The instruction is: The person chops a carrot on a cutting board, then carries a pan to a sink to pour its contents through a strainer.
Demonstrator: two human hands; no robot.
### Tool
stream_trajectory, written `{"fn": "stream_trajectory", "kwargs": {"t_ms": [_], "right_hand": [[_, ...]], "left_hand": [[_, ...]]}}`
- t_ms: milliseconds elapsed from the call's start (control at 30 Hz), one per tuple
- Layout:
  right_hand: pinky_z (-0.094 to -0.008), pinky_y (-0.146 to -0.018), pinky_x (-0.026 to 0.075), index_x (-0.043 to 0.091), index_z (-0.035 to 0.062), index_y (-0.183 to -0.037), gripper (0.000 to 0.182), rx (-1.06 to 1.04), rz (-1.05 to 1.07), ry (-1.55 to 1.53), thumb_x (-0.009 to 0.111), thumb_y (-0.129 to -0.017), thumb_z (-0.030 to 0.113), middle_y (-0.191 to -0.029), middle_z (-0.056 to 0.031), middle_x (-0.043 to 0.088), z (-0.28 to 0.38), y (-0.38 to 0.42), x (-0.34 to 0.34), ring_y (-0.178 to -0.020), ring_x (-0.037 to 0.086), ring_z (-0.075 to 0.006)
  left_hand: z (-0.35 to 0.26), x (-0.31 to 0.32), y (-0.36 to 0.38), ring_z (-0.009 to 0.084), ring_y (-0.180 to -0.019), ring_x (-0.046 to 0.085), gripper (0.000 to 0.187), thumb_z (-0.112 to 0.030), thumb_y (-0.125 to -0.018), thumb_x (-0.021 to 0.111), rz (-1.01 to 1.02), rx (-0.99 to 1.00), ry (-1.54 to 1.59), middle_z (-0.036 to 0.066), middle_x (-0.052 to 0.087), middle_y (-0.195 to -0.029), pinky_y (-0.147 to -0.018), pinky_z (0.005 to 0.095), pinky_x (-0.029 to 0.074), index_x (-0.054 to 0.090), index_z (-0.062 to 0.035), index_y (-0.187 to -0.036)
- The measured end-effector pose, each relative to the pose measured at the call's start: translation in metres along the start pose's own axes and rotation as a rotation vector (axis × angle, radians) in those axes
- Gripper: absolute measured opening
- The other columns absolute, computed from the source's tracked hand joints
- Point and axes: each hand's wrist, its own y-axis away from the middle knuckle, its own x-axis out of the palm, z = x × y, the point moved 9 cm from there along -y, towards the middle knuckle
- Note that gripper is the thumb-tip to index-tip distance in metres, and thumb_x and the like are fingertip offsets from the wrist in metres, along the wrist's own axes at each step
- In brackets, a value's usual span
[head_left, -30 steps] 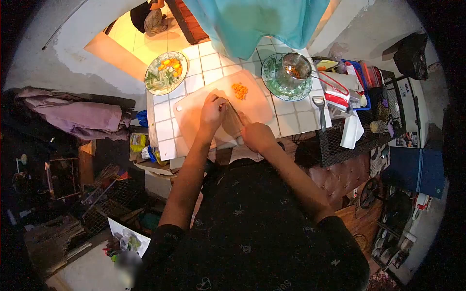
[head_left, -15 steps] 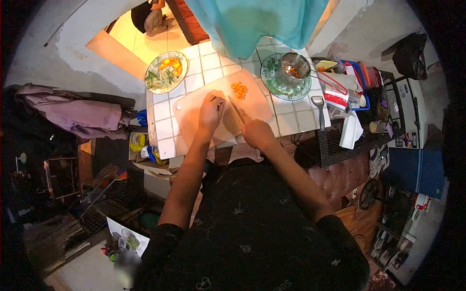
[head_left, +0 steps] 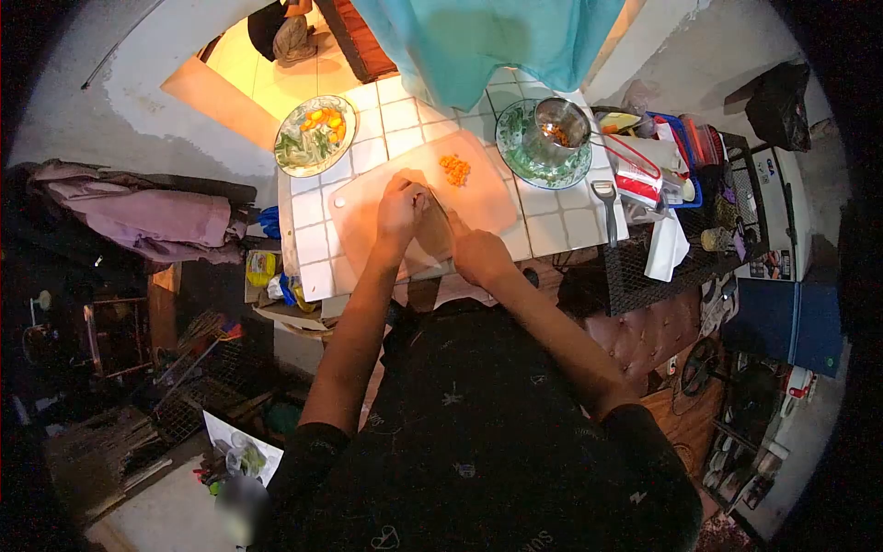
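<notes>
My right hand is closed round the handle of a knife, its blade pointing away from me over the pale pink cutting board. The blade's tip is close to the fingers of my left hand. That hand is closed above the board with its fingers curled; whatever they may hold is hidden. Beyond the knife, a small heap of diced orange pieces, like carrot, lies on the board.
A plate with orange and pale green vegetable pieces stands back left. Back right, a red-handled strainer rests on a green patterned plate. A peeler lies at the tiled table's right edge. A teal curtain hangs behind.
My right hand and the knife have shifted slightly left, bringing the blade closer to my left hand. The left hand stays almost in place, and the diced heap looks the same.
</notes>
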Motion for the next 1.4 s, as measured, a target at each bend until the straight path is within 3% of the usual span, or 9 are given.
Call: {"fn": "stream_trajectory", "kwargs": {"t_ms": [67,167,300,367,1000,1067,1133,1300,1400], "right_hand": [[-0.0527,-0.078,0.057,0.027,0.0026,-0.159,0.067,-0.088,-0.215,-0.028,0.049,-0.098,0.018,-0.087,-0.0271,0.071,0.001,-0.009,0.0,-0.081,0.071,-0.0428],[-0.0515,-0.079,0.058,0.024,-0.0026,-0.157,0.069,-0.088,-0.117,-0.069,0.051,-0.098,0.021,-0.113,-0.0282,0.068,0.008,-0.003,-0.024,-0.09,0.072,-0.0419],[-0.0516,-0.081,0.058,0.021,-0.0018,-0.159,0.073,-0.066,-0.109,-0.083,0.053,-0.097,0.022,-0.113,-0.027,0.068,-0.007,0.007,-0.021,-0.091,0.071,-0.042],[-0.0553,-0.076,0.056,0.025,0.0082,-0.161,0.066,-0.024,-0.14,-0.083,0.046,-0.1,0.021,-0.085,-0.0281,0.07,-0.014,0.01,-0.017,-0.079,0.07,-0.0444],[-0.0536,-0.072,0.057,0.028,0.0111,-0.16,0.064,-0.037,-0.034,0.078,0.047,-0.101,0.027,-0.081,-0.0237,0.071,-0.001,0.004,-0.007,-0.076,0.072,-0.0409],[-0.0536,-0.071,0.057,0.027,0.0095,-0.16,0.066,-0.15,-0.26,0.003,0.049,-0.1,0.026,-0.081,-0.0241,0.071,-0.006,-0.006,0.002,-0.074,0.071,-0.0411],[-0.0537,-0.07,0.057,0.028,0.0084,-0.159,0.066,-0.138,-0.23,0.027,0.049,-0.099,0.025,-0.081,-0.0241,0.071,-0.003,-0.011,-0.01,-0.073,0.071,-0.0414],[-0.0545,-0.069,0.056,0.028,0.006,-0.159,0.065,-0.11,-0.146,0.054,0.049,-0.1,0.024,-0.08,-0.0242,0.071,0.0,-0.002,-0.02,-0.072,0.07,-0.0418],[-0.0549,-0.07,0.056,0.027,0.0052,-0.159,0.065,-0.121,-0.125,0.014,0.048,-0.1,0.024,-0.079,-0.0249,0.07,0.001,0.006,-0.016,-0.072,0.07,-0.0421]], "left_hand": [[-0.005,-0.001,0.001,0.0357,-0.091,0.064,0.008,-0.006,-0.083,0.071,0.028,-0.035,-0.018,0.016,0.066,-0.091,-0.081,0.0431,0.053,0.072,-0.0032,-0.09],[-0.006,-0.002,0.003,0.0358,-0.09,0.064,0.009,-0.004,-0.082,0.072,0.029,-0.061,-0.015,0.016,0.065,-0.091,-0.08,0.0427,0.053,0.072,-0.0024,-0.091],[-0.004,-0.004,0.009,0.0342,-0.088,0.064,0.013,0.0,-0.082,0.074,-0.051,-0.029,0.138,0.016,0.064,-0.093,-0.076,0.0411,0.054,0.071,-0.0003,-0.095],[0.004,-0.001,0.013,0.0337,-0.087,0.064,0.014,0.001,-0.082,0.075,-0.051,-0.037,0.13,0.016,0.064,-0.093,-0.075,0.0403,0.054,0.07,-0.0002,-0.096],[0.002,-0.001,0.01,0.0354,-0.085,0.063,0.01,0.001,-0.083,0.072,-0.064,0.005,0.093,0.016,0.062,-0.087,-0.076,0.0414,0.053,0.068,-0.0008,-0.091],[-0.006,-0.006,0.007,0.0345,-0.083,0.063,0.011,0.001,-0.083,0.073,-0.076,0.034,0.085,0.016,0.062,-0.088,-0.074,0.0405,0.053,0.068,-0.0008,-0.092],[-0.011,-0.008,0.008,0.0336,-0.082,0.063,0.011,0.001,-0.083,0.073,-0.085,0.067,0.079,0.016,0.062,-0.089,-0.072,0.0396,0.054,0.068,-0.0008,-0.093],[0.011,-0.004,0.009,0.0298,-0.081,0.064,0.015,0.003,-0.084,0.075,-0.012,-0.164,0.121,0.013,0.062,-0.094,-0.069,0.0363,0.054,0.069,-0.0007,-0.097],[0.007,-0.005,0.012,0.0296,-0.081,0.064,0.015,0.002,-0.084,0.075,-0.004,-0.094,0.143,0.013,0.062,-0.094,-0.069,0.036,0.055,0.069,-0.0007,-0.097]]}}
